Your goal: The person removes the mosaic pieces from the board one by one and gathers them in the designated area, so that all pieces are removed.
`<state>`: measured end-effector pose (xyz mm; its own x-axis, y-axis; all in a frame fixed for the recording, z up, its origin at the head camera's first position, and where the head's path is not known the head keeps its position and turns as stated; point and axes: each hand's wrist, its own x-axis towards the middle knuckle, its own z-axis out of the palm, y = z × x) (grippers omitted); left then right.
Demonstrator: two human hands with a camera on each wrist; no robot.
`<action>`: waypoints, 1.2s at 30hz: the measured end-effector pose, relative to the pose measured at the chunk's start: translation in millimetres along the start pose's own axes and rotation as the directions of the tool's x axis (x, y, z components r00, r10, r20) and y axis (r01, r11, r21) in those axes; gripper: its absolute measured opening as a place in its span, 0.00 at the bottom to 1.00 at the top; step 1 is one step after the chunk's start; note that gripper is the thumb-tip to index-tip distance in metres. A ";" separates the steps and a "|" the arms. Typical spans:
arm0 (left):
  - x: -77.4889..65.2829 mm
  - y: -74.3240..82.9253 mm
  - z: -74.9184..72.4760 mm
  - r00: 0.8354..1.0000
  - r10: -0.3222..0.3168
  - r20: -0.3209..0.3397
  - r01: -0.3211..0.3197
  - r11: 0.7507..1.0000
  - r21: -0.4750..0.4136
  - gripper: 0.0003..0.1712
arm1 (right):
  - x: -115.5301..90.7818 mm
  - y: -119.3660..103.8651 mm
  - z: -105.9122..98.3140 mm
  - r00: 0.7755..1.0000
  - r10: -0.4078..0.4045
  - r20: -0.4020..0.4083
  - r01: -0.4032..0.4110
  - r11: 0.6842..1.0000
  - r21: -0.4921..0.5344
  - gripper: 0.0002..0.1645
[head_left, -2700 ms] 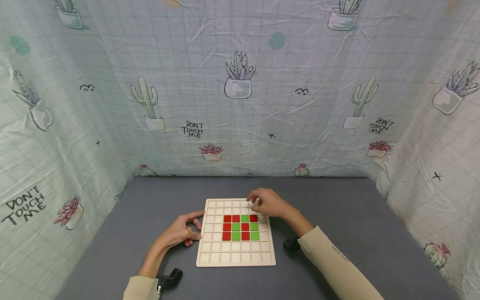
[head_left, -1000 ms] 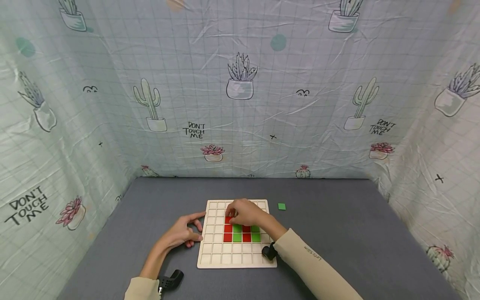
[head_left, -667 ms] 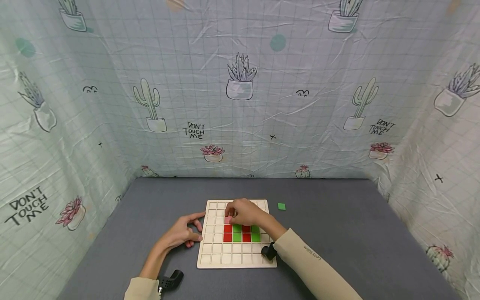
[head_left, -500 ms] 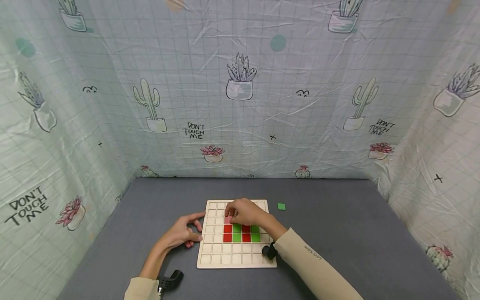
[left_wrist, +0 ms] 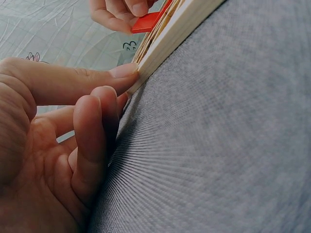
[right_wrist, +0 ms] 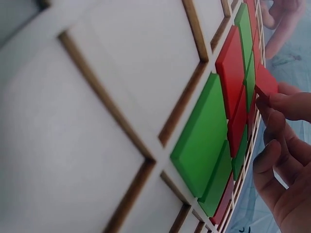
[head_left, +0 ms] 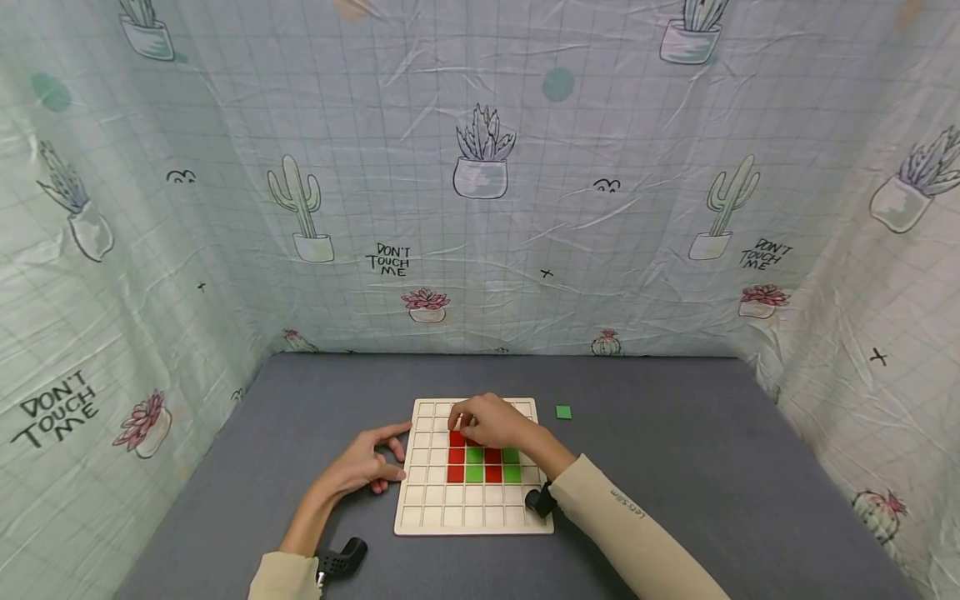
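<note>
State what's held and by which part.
The right hand pinches a flat red square tile by one edge; the left hand just touches the pale wooden board.

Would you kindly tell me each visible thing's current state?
Wooden grid board: flat on the gray table.
Left hand: touching the board's left edge.
Pinched red tile: tilted up in the right hand.
Right hand: pinching that tile.
Other visible red tiles: seated in cells.
Green board tiles: visible ones seated in cells.
Loose green tile: flat on the table.
Printed backdrop: hanging, creased.
</note>
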<state>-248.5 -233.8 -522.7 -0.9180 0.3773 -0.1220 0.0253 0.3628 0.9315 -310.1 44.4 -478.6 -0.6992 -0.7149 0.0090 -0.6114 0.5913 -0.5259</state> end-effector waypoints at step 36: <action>0.4 2.2 -1.1 1.000 0.000 0.018 0.000 1.000 -0.004 0.49 | -54.3 46.2 -55.6 0.991 -0.023 -0.132 0.029 0.999 0.040 0.13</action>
<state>-249.3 -233.9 -520.4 -0.9109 0.3925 -0.1277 0.0241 0.3594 0.9329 -320.9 131.2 -456.1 -0.7276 -0.6728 0.1338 -0.6161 0.5551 -0.5588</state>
